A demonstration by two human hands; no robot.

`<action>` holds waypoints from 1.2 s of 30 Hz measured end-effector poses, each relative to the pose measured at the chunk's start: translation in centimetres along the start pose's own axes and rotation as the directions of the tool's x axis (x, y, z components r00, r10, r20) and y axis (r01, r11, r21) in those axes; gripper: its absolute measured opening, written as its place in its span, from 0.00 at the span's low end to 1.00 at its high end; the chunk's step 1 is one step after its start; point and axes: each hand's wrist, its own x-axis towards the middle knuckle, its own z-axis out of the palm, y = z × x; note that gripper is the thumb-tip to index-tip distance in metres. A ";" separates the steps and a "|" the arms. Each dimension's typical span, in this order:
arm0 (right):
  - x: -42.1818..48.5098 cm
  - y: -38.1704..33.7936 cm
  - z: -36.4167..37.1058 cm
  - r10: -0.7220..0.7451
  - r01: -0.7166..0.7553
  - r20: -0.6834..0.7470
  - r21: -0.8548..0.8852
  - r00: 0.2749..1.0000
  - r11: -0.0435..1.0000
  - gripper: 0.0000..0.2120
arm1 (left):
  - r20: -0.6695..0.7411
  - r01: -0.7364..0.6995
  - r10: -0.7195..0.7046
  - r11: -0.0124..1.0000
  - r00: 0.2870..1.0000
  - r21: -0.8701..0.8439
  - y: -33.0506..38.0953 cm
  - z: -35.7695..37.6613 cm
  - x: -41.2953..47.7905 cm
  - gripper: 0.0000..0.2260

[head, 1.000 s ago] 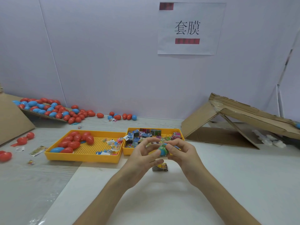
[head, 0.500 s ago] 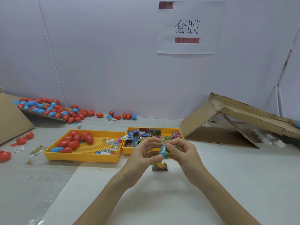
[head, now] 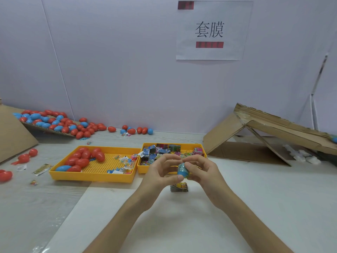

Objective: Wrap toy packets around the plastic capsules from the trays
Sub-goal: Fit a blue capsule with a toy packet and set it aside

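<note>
Broadly, a pale tabletop (head: 255, 207) is seen, with a cardboard ramp (head: 273, 128) propped at its far right corner and a paper sign (head: 211, 30) taped to the wall behind. Two yellow trays are set side by side near the middle, toward the far edge. The left tray (head: 91, 177) is filled with red capsules (head: 83, 157) and one blue, with small toys at its right end. The right tray (head: 144, 168) is loaded with printed packets (head: 156, 152). A loose pile (head: 54, 121) of red and blue capsules is spread along the far left edge. Just nearer than the right tray, the left hand (head: 160, 172) and right hand (head: 204, 172) are raised above the tabletop. A blue capsule (head: 182, 171) is pinched between them, each grip closed on it with thumb and fingertips from its own side. A wrapper (head: 181, 166) is seen round the capsule's upper part. Below the hands, a spare packet (head: 179, 187) is left lying on the tabletop.
</note>
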 end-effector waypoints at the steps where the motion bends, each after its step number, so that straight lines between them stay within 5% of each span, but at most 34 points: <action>1: 0.0 0.0 -0.1 0.005 -0.005 0.005 0.019 1.000 1.000 0.15 | -0.012 -0.006 0.006 1.000 1.000 0.005 0.0 0.0 0.0 0.21; 6: 0.2 -0.1 -0.3 0.037 -0.045 0.069 0.116 0.997 0.992 0.05 | -0.064 -0.032 0.039 0.994 0.997 0.101 0.2 0.1 -0.1 0.21; 14: -0.1 -0.2 0.0 0.093 -0.097 0.082 0.043 0.992 0.994 0.15 | -0.003 -0.016 0.017 0.995 1.000 0.098 0.4 0.5 -0.4 0.25; 22: 0.0 -0.2 -0.2 0.090 -0.091 0.028 0.047 0.996 0.995 0.04 | 0.017 -0.061 0.059 0.980 0.998 0.191 0.2 0.5 -0.3 0.24; 28: -0.1 -0.4 0.0 0.094 -0.095 0.033 0.037 0.995 0.995 0.13 | -0.002 -0.094 0.098 0.961 0.995 0.259 0.2 0.6 -0.4 0.25; 36: 0.0 -0.1 -0.1 0.110 -0.115 0.050 0.101 0.993 0.988 0.03 | -0.029 -0.106 0.118 0.957 0.993 0.270 0.0 0.6 -0.3 0.23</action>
